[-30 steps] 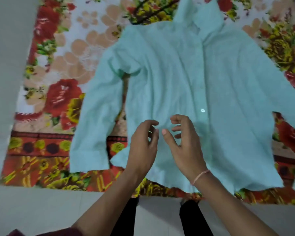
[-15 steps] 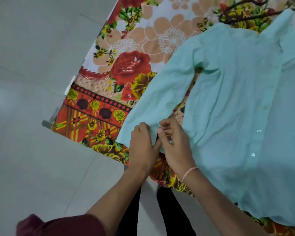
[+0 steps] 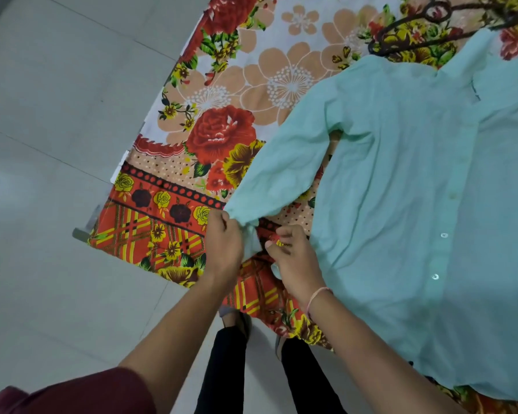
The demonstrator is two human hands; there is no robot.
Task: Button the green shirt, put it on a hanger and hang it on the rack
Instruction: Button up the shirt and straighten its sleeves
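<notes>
Green shirt [image 3: 401,204] lies flat, right of & beyond both hands. A sec ago they worked its front; now L hand [image 3: 225,243] grips the cuff [image 3: 251,240] and R hand [image 3: 293,258] pinches its other edge, so prob. cuff button next. Hanger [image 3: 431,19] is far beyond R hand on floral sheet [image 3: 222,85]. No legible writing.

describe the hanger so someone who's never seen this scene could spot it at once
Find the floral sheet on the pale floor, then the green shirt spread on it. Just beyond the shirt's collar, at the top of view, lies the hanger: the only thin dark shape, with a looped hook.
</notes>
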